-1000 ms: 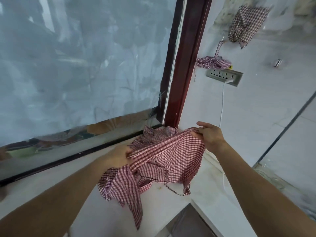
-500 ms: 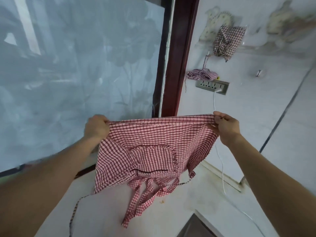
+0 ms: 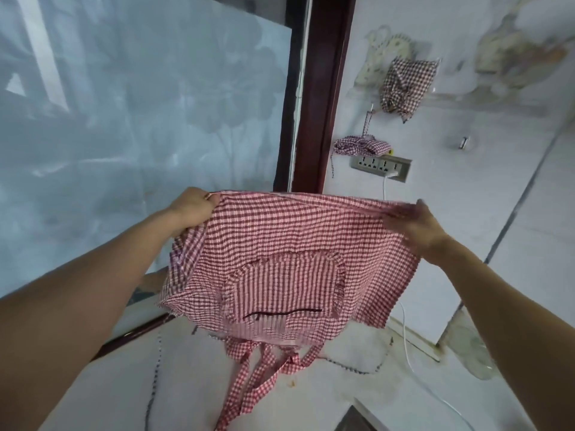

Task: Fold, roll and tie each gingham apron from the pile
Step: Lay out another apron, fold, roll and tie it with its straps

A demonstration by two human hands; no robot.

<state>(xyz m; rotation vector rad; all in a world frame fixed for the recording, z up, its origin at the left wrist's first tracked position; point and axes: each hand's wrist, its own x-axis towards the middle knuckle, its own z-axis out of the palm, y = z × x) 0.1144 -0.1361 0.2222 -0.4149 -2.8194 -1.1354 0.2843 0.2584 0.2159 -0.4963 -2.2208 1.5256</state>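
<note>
Both hands, left hand [image 3: 194, 209] and right hand [image 3: 418, 225], are pinching the red-and-white gingham cotton apron [image 3: 280, 262] taut at twelve o'clock; soft, light cloth, probably best gripped at those top corners.

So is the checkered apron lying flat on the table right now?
No, the apron hangs in the air, held stretched by its top edge between the left hand and right hand.
</note>
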